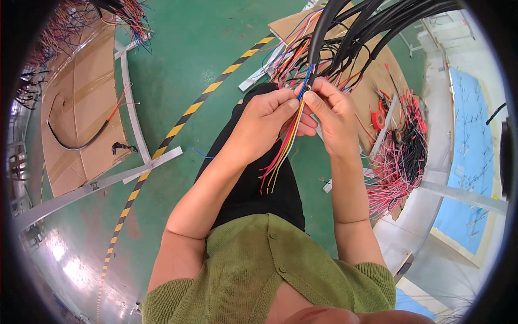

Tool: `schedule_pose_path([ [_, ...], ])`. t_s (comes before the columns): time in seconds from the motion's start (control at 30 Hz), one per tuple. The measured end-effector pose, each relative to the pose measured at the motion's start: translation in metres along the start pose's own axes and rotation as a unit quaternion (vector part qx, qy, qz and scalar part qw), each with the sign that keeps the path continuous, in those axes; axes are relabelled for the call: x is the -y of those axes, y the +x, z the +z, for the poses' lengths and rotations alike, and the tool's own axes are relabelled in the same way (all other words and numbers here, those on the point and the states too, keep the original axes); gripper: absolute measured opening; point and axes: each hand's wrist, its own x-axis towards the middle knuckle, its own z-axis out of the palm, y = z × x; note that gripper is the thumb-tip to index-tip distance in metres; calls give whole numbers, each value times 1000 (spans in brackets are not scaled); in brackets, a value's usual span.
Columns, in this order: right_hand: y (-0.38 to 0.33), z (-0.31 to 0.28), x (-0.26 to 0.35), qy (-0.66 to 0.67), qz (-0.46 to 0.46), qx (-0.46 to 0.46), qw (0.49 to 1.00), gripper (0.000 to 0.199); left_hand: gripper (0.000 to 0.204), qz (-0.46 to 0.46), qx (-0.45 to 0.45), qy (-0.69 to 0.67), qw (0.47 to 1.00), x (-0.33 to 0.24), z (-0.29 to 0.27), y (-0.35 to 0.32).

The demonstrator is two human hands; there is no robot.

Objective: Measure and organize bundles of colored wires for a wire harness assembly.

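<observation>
A bundle of thin coloured wires (pixel 285 151), red, yellow and white, hangs below my hands with its ends fanned out. Blue wires (pixel 306 79) show just above my fingers, coming out of a thick black cable sheath (pixel 322 40). My left hand (pixel 264 121) is closed on the bundle, thumb and fingers pinching it. Close against it, my right hand (pixel 332 110) also pinches the wires, its thumb near the left thumb. Fingers hide the exact spot where the wires are gripped.
More black cables (pixel 372 27) arch over a cardboard-covered bench at the upper right. Red tape (pixel 377 120) and a heap of red and black wires (pixel 396 167) lie there. At left, cardboard (pixel 81 129) on a metal frame carries a loose black cable (pixel 81 147). Striped tape (pixel 186 116) crosses the green floor.
</observation>
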Motion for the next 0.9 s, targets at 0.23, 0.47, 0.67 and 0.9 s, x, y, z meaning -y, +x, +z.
schedule_pose_path([
  [0.23, 0, 6, -9, -29, -52, -25, 998, 15, 25, 8, -44, 3, 999, 12, 2, -4],
  [0.47, -4, 0, -13, -35, -36, -17, 999, 16, 24, 14, -72, 28, 997, 13, 6, -2],
  [0.67, -37, -124, -18, -318, -58, -276, 905, 33, 21, 22, -57, -63, 996, 17, -1, -4],
  [0.9, -123, -315, -108, -563, 104, -440, 692, 34, 21, 11, -25, -113, 993, 19, 3, 2],
])
